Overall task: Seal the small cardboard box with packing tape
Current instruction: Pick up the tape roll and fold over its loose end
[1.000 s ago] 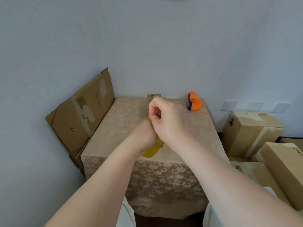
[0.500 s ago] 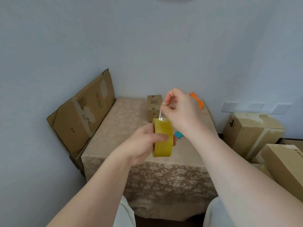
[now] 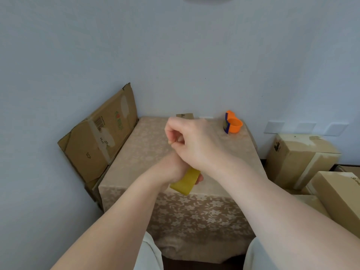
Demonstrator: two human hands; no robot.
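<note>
Over the cloth-covered table [image 3: 136, 152], left hand [image 3: 171, 170] grips the tape roll [image 3: 185, 182] steady while right hand [image 3: 192, 141], fingers pinched shut, apparently draws its end toward the small box [image 3: 185, 115].

Yellow tape roll [image 3: 185, 184]; beige floral tablecloth [image 3: 194, 211]; orange-and-blue dispenser [image 3: 232, 124]; brown cardboard boxes [image 3: 298, 158]; pale blue wall [image 3: 175, 55].

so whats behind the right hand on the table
Only the top edge of the small cardboard box shows above the right hand; the rest is covered. The left hand, mostly hidden, holds the yellow tape roll.
</note>
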